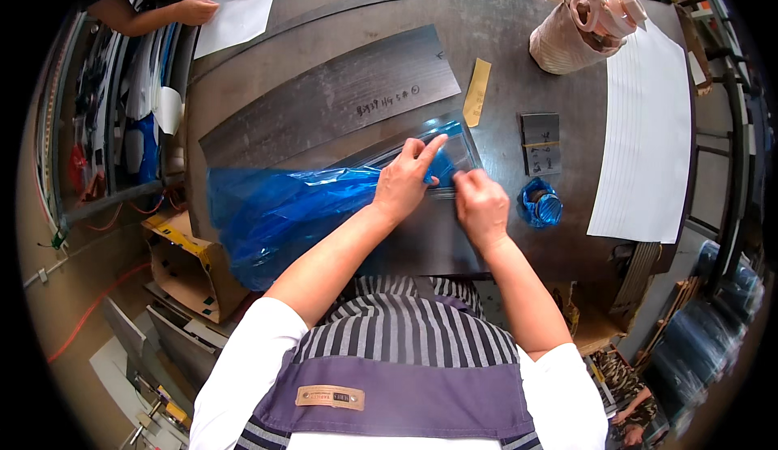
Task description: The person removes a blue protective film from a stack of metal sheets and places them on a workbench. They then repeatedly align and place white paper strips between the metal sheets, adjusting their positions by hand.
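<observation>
Crumpled blue plastic film (292, 207) trails leftward from a stack of grey metal strips (348, 160) on the table. My left hand (403, 181) is partly closed on this film, its index finger stretched forward and its thumb pressed down by the end of the strips. Just right of it, my right hand (482, 205) makes a fist at the strips' right edge. Whatever it pinches is hidden by the fingers. Beyond both hands lies a wide grey metal sheet (332, 97) with handwriting on it. A yellow paper slip (476, 92) rests past the strips' end.
A banded bundle of dark plates (540, 143) and a blue film-wrapped roll (540, 203) sit to the right. Farther back stands a pinkish wrapped container (567, 36) beside white sheets (644, 138). A co-worker's hand (197, 11) rests at the far left. A cardboard box (190, 267) stands lower left.
</observation>
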`<state>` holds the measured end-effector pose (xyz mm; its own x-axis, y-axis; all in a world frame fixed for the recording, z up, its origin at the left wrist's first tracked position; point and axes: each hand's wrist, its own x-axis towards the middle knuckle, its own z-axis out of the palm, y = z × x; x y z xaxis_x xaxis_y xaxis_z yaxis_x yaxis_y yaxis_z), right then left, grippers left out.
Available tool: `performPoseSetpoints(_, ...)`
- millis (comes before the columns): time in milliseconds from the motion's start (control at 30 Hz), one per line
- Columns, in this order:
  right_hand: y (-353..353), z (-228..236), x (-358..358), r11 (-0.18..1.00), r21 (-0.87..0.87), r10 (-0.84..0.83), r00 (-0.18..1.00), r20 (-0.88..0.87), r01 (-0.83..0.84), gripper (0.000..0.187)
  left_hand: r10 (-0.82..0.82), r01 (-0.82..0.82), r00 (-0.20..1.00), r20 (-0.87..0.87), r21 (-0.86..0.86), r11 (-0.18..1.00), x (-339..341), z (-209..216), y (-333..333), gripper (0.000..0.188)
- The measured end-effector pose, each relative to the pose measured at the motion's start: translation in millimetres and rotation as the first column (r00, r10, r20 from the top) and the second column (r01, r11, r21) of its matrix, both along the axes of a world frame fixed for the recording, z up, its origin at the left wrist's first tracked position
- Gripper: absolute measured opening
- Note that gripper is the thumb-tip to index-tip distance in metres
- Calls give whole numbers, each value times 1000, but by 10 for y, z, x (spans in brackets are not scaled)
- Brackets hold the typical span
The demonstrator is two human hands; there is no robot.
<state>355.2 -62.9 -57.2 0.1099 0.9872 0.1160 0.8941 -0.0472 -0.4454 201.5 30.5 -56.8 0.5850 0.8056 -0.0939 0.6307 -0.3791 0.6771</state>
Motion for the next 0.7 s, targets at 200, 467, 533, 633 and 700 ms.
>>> performPoseSetpoints(200,41,53,140,986,138,-70,988,-135,89,7,-166,152,969,181,89,984,-59,-133,211,25)
performPoseSetpoints(467,-118,84,101,968,-42,-248,913,-325,248,9,505,-414,797,333,-307,857,-413,-263,265,33)
performPoseSetpoints(533,-84,9,171,949,-97,-312,844,-436,301,12,218,-214,973,-71,64,975,-288,-49,173,65)
performPoseSetpoints(633,31,-58,206,956,-41,-267,803,-533,291,14,104,-91,988,-115,116,989,-256,-5,73,70)
performPoseSetpoints(700,27,-143,213,941,-107,-322,751,-576,322,16,21,-15,999,-31,182,983,-260,-81,-39,61)
